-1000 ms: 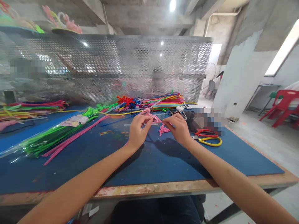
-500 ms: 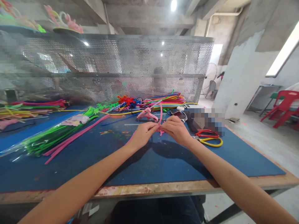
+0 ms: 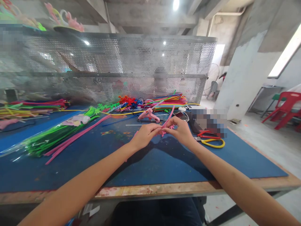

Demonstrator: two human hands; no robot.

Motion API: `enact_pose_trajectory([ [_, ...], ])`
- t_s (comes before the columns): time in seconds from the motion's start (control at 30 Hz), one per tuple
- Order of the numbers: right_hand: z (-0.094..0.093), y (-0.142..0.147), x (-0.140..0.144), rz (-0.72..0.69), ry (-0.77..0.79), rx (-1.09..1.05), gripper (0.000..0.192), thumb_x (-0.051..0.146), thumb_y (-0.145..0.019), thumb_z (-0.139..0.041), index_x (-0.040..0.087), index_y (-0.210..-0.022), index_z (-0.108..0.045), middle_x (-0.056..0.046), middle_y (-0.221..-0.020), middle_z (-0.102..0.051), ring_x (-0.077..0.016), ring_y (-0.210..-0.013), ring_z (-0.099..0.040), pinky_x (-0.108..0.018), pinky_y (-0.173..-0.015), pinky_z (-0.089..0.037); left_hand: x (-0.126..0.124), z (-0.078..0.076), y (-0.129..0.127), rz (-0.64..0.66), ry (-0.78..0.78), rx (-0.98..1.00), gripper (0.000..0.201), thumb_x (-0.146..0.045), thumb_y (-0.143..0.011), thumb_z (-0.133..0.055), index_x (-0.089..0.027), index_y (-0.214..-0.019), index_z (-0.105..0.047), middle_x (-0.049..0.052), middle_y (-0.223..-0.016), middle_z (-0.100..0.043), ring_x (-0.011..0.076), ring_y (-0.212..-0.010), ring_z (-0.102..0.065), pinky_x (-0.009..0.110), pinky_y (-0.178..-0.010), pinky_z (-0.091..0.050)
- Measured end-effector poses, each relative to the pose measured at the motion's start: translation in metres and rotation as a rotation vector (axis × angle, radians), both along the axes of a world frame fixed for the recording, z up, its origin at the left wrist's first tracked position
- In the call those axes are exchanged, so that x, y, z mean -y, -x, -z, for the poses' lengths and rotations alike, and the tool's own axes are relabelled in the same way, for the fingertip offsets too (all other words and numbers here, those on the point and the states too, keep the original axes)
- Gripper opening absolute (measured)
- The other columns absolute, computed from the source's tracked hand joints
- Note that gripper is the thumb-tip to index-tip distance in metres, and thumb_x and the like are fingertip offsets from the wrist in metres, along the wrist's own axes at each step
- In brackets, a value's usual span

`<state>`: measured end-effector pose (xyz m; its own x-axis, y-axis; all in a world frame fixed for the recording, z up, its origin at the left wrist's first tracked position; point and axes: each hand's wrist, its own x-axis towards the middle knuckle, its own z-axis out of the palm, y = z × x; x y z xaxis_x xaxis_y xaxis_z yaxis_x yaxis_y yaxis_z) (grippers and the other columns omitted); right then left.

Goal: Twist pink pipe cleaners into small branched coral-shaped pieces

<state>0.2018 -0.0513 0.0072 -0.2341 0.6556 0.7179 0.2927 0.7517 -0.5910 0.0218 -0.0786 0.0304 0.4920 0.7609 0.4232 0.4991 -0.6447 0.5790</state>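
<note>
Both hands meet above the blue mat at the middle of the table. My left hand (image 3: 144, 135) pinches a pink pipe cleaner (image 3: 169, 115) between thumb and fingertips. Closing on the same pipe cleaner from the other side is my right hand (image 3: 180, 130), its thumb and forefinger near the left fingertips. One end of the pipe cleaner sticks up and leans right. Small pink twisted pieces (image 3: 164, 133) show just below and behind the fingers; their full shape is hidden. A pink glue gun (image 3: 148, 116) lies just beyond my left hand.
Red-handled pliers (image 3: 209, 134) and yellow-handled scissors (image 3: 215, 143) lie right of my right hand. At left are a bag of green pipe cleaners (image 3: 58, 135) and loose pink ones (image 3: 77, 138). Coloured bundles (image 3: 169, 102) lie before a perforated metal screen (image 3: 131, 66).
The pipe cleaner's upright end has tipped to the right. My right hand has turned and its fingers have opened into a loop shape, while my left hand stays almost in place.
</note>
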Motion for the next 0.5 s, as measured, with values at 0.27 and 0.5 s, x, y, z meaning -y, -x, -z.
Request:
enact_pose_trajectory([
  [0.27,0.002,-0.003,-0.008,-0.058,0.170,0.105,0.032,0.038,-0.058,-0.074,0.016,-0.062,-0.051,0.003,-0.059,-0.056,-0.0104,-0.054,-0.048,-0.023,-0.053,-0.037,-0.006,0.003,0.004,0.069,0.102,-0.115,0.031,-0.035,-0.083,-0.045,-0.016,-0.077,-0.068,0.002,-0.067,-0.063,0.0136,-0.062,-0.054,0.022,-0.061,-0.038],
  [0.5,0.004,0.004,0.001,0.041,-0.122,0.122,0.014,0.030,-0.077,-0.061,0.017,-0.073,-0.055,0.004,-0.056,-0.049,-0.0101,-0.053,-0.043,-0.022,-0.055,-0.036,-0.017,0.007,0.003,-0.068,0.560,0.579,0.021,-0.032,-0.066,-0.066,-0.015,-0.078,-0.068,0.003,-0.071,-0.066,0.0139,-0.067,-0.057,0.023,-0.062,-0.041],
])
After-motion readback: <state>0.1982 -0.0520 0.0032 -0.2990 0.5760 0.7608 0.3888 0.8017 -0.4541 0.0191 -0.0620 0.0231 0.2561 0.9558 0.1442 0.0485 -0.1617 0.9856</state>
